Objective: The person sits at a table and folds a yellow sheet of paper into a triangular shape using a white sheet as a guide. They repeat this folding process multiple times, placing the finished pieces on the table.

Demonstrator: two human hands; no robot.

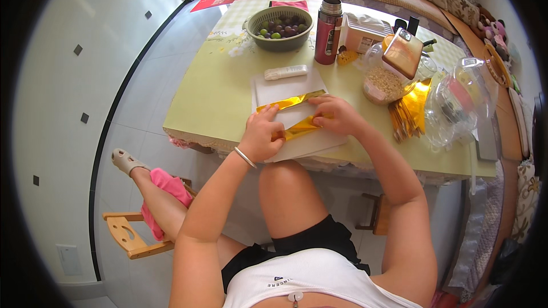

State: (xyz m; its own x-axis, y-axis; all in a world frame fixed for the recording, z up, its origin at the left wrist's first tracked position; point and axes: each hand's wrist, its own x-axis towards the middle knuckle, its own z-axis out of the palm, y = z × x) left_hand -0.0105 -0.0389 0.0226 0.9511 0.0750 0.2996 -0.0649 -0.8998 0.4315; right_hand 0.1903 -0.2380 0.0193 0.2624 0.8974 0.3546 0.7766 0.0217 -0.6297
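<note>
Gold foil paper (299, 129) lies at the near side of the table, with a second gold band (291, 101) slanting just beyond it. Whether the two are one folded sheet or separate strips I cannot tell. My left hand (264, 136) grips the left end of the nearer foil between bent fingers, and its fingertips reach the far band. At the right end, my right hand (338, 116) pinches the same foil, its fingers partly over the far band. Under both is a white sheet or board (319, 144). A white tube-like item (286, 72) rests on its far edge.
Beyond stand a grey-green colander (279, 44) of grapes, a maroon thermos (328, 37) and a tissue box (365, 31). Rightward are a jar of grains (382, 84), a phone (403, 52) leaning on it, stacked gold foil (412, 109) and a clear plastic container (461, 102).
</note>
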